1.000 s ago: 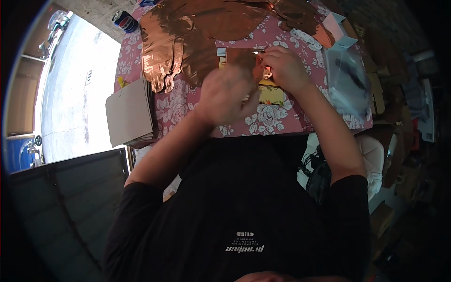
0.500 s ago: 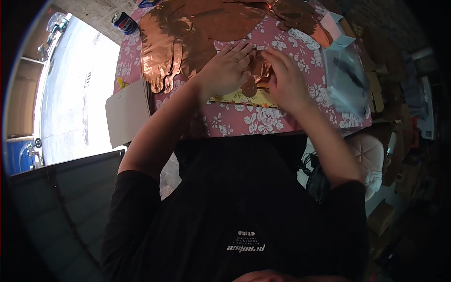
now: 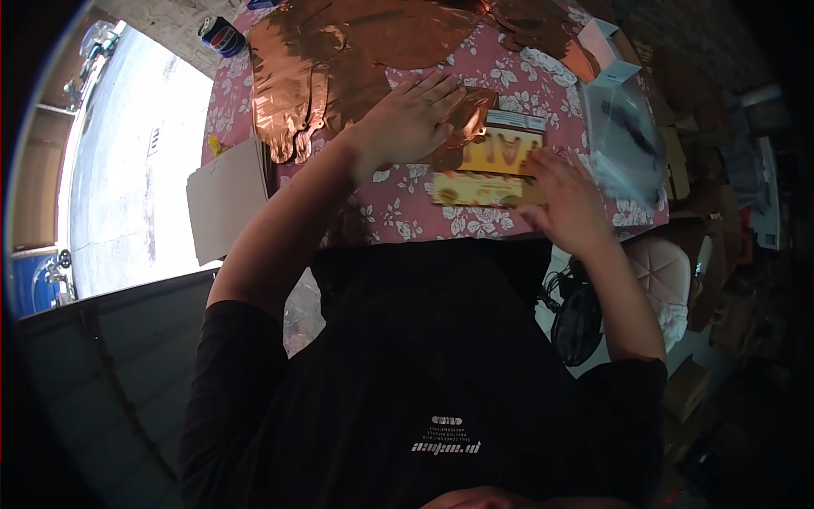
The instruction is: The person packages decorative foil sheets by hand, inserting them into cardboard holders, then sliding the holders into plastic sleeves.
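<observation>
My left hand (image 3: pixel 413 119) lies flat, fingers spread, pressing a folded copper foil balloon (image 3: pixel 465 119) against the pink floral tablecloth (image 3: pixel 398 204). Beside it lies a yellow printed card package (image 3: pixel 492 165) with a white strip at its far edge. My right hand (image 3: pixel 566 197) rests on the package's near right corner, fingers curled on it. Large copper foil balloons (image 3: pixel 339 51) are spread over the far part of the table.
A stack of grey cardboard sheets (image 3: pixel 225 195) lies at the table's left edge. A blue soda can (image 3: pixel 222 36) stands far left. A clear plastic bag (image 3: pixel 623 136) and a small open box (image 3: pixel 606 47) sit at the right. A padded chair (image 3: pixel 666 280) is below right.
My right hand slid right and toward me, off the foil, uncovering the yellow package. My left hand came down flat on the foil and stays there.
</observation>
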A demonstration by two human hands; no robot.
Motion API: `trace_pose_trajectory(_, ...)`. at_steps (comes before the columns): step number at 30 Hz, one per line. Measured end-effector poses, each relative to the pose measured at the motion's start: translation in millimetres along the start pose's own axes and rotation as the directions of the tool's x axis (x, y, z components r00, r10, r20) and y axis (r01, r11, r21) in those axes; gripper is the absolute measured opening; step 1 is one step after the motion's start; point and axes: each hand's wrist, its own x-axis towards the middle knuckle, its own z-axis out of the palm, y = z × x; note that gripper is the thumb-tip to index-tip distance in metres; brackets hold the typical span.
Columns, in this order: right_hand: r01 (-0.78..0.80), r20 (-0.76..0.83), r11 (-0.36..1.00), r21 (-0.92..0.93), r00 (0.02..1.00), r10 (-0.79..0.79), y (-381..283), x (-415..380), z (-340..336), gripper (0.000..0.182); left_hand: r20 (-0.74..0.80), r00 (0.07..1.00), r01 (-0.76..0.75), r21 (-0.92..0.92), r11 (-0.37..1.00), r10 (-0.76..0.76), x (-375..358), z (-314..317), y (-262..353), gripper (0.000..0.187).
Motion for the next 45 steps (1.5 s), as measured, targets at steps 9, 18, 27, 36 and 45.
trace_pose_trajectory(9, -0.144, -0.261, 0.97, 0.197, 0.946, 0.193, 17.4, 39.0, -16.2, 0.033, -0.053, 0.998, -0.016, -0.013, 1.0, 0.015, -0.9, 0.0, 0.9, 0.062)
trace_pose_trajectory(18, 0.19, -0.28, 0.966, 0.173, 0.95, -0.136, 32.2, 140.2, 48.9, 0.048, -0.084, 0.996, 0.0, -0.036, 0.999, -0.003, -3.1, -4.2, 7.3, 0.061)
trace_pose_trajectory(27, 0.197, -0.242, 0.98, -0.026, 0.95, -0.198, 27.7, 131.6, 42.8, 0.053, -0.028, 0.999, -0.043, -0.253, 0.966, 0.037, -6.4, -10.8, 11.5, 0.054)
trace_pose_trajectory(36, 0.23, -0.226, 0.965, -0.125, 0.941, -0.253, 31.2, 132.5, 46.0, 0.072, 0.012, 0.994, -0.097, -0.393, 0.914, 0.111, -23.0, -20.5, 17.3, 0.06)
trace_pose_trajectory(45, 0.187, -0.229, 0.982, -0.012, 0.956, -0.184, 26.5, 128.3, 43.6, 0.074, -0.105, 0.992, -0.093, -0.303, 0.949, 0.064, -15.5, -18.2, 22.0, 0.043)
